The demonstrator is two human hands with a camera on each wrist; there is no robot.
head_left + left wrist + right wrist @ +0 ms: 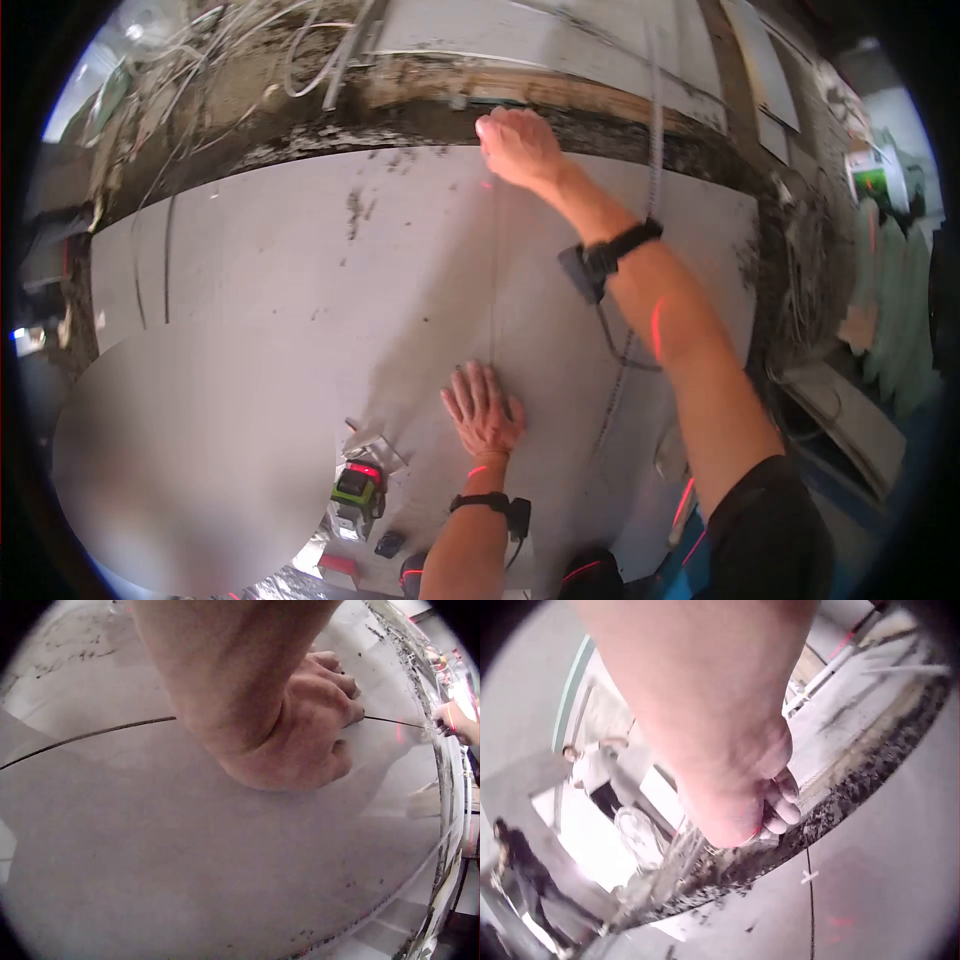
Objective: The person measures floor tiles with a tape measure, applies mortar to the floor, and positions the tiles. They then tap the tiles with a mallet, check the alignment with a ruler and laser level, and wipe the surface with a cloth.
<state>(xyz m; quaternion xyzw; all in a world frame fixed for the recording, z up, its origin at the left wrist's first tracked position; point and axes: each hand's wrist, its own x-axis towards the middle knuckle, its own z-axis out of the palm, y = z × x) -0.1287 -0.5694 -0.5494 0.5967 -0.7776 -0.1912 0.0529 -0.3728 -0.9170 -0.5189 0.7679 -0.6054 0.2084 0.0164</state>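
A large grey panel (pixel 270 260) lies under both hands, with a thin dark cord (pixel 493 280) running across it. My left hand (pixel 482 412) rests palm down near the close side, fingers spread. In the left wrist view the cord (pixel 90 736) passes beneath that hand (pixel 300 727) and comes out by its fingertips. Over the far edge my right hand (pixel 520 145) is curled and grips the end of the cord. The right wrist view has the cord (pixel 811 915) leading from the curled fingers (pixel 784 814) past a small white cross mark (pixel 810 877).
A green and black laser level (pixel 357 490) stands at the near left, casting red lines. Beside it are a small black object (pixel 390 544) and a red block (pixel 338 570). Loose cables (pixel 200 60) hang beyond the far edge. Two people (pixel 592 776) stand in the background.
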